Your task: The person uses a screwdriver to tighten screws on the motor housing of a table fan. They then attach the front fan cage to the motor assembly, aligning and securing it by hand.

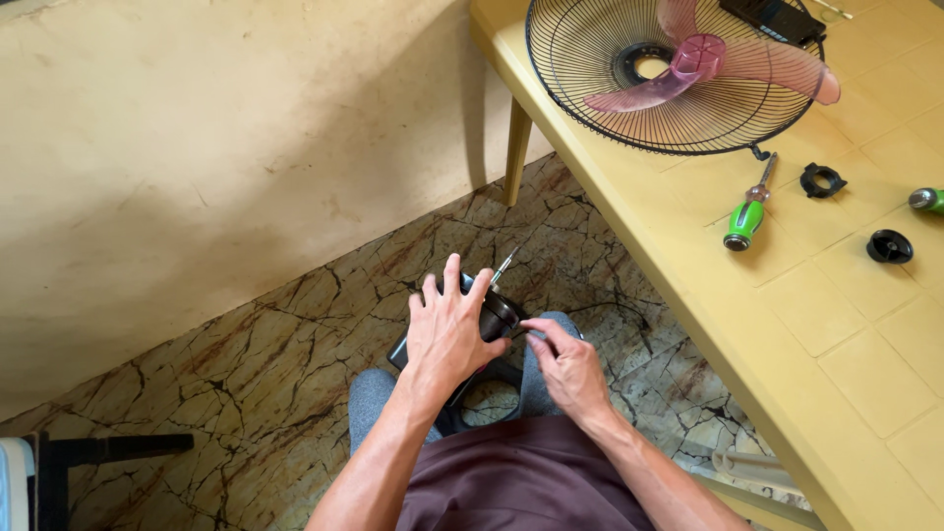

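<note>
Black housing: we hold the dark fan motor housing (492, 317) on our lap, over the marbled floor (295, 393), well apart from the table edge.
Left hand: our left hand (444, 329) lies spread over the housing, fingers wrapped across its top, gripping it steady.
Right hand: our right hand (568, 366) pinches narrow at the housing's right side, fingertips closed on something too small to make out.
Shaft: a thin metal shaft (504, 265) pokes out past our left fingers.
Step in hand: we judge that we are working a small part on the housing; any further turn there seems to call for a firm left-hand hold.
Tabletop: fan grille (590, 108) with pink blade (688, 69) at the far edge; green-handled screwdriver (747, 214), black ring (822, 180) and black cap (889, 246) toward the right edge.
In the way: our left palm hides most of the housing; the tools lie out of easy reach.
</note>
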